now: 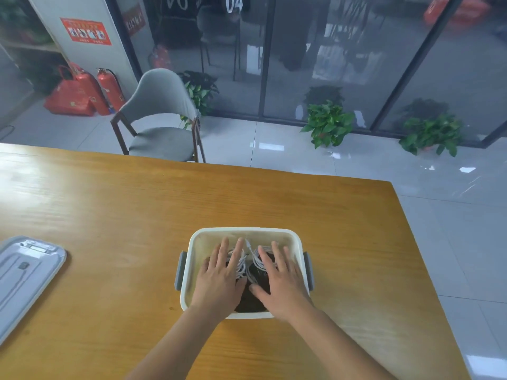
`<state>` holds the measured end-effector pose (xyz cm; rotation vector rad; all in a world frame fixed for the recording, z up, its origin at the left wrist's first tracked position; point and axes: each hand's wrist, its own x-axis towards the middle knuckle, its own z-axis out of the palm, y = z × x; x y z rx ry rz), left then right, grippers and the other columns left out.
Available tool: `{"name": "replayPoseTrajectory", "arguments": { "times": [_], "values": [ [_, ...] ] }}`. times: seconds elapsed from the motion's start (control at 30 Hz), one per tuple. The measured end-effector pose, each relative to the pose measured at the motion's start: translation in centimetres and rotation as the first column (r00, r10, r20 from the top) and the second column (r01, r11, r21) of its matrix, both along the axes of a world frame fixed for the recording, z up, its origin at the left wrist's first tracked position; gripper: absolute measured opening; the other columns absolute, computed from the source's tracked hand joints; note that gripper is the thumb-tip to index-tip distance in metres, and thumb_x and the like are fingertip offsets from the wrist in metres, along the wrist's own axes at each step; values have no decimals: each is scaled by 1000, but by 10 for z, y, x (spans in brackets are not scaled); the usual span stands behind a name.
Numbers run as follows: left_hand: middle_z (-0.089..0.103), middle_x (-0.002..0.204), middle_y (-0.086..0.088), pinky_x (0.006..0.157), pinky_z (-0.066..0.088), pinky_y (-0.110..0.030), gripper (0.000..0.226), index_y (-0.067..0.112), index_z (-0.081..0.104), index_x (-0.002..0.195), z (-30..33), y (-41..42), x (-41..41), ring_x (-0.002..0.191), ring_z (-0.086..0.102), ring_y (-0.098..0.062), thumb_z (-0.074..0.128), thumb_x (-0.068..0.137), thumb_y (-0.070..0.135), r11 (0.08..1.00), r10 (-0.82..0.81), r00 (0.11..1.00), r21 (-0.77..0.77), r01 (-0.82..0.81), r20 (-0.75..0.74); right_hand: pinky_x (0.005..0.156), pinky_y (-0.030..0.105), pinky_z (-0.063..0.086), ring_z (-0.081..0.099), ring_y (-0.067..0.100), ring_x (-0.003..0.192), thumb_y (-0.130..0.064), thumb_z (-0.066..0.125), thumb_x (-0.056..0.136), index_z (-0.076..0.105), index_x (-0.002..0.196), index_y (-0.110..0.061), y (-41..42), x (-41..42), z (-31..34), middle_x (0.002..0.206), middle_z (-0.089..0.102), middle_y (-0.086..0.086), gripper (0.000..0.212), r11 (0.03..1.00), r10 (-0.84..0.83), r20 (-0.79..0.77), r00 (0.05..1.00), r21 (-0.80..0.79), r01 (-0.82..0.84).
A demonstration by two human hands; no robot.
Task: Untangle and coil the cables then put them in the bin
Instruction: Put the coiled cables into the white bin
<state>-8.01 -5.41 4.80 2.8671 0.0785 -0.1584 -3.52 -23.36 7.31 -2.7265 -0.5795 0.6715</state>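
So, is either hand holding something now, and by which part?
Nothing is gripped. The left hand and right hand lie flat, fingers straight, on the white cables inside the bin.

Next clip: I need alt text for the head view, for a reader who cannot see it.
Both hands, the left hand and right hand, lie flat with straight fingers on white cables inside a white bin on a wooden table. A grey lid lies at the table's left edge; a grey chair and potted plants stand beyond.
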Motion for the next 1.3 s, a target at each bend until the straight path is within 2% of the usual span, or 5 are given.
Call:
{"name": "replayPoseTrajectory", "arguments": {
  "times": [0.2, 0.3, 0.53, 0.9, 1.3],
  "values": [
    [5, 173, -7, 127, 16, -43, 80, 33, -12, 163, 25, 6, -24, 160, 8, -27, 33, 102, 57, 998, 64, 989, 13, -66, 131, 128, 40, -1, -24, 19, 157, -56, 46, 105, -8, 164, -41, 7, -6, 31, 169, -30, -9, 81, 989, 56, 80, 995, 132, -66],
    [14, 172, -9, 125, 23, -44, 78, 30, -4, 165, 41, 15, -45, 158, 17, -29, 32, 101, 57, 987, 144, 974, 39, -153, 177, 128, 41, -5, -26, 16, 157, -57, 45, 105, -9, 163, -42, 19, -12, 45, 168, -31, -12, 81, 980, 123, 111, 986, 144, -138],
    [-9, 172, -3, 128, 15, -43, 78, 34, -17, 162, 61, 56, -94, 160, -5, -22, 31, 105, 57, 950, 305, 921, -11, -311, 244, 131, 44, 0, -25, 11, 156, -55, 46, 105, -8, 163, -43, 74, -29, 67, 169, -27, -13, 80, 937, 286, 155, 945, 162, -310],
    [-6, 173, -5, 126, 15, -42, 81, 31, -10, 164, 37, 167, -165, 160, 2, -25, 39, 104, 58, 830, 557, 812, -91, -550, 174, 129, 40, 3, -16, 14, 159, -58, 46, 103, -4, 163, -44, 206, -53, 57, 171, -20, -12, 80, 876, 465, 163, 870, 58, -479],
    [-6, 173, -7, 126, 13, -41, 81, 31, -8, 164, -9, 314, -258, 160, 4, -27, 41, 104, 55, 594, 802, 597, -104, -798, 3, 128, 38, 1, -14, 17, 160, -55, 45, 105, -8, 164, -39, 391, -91, 10, 172, -21, -5, 81, 704, 708, 41, 705, -107, -702]
  ]
}}
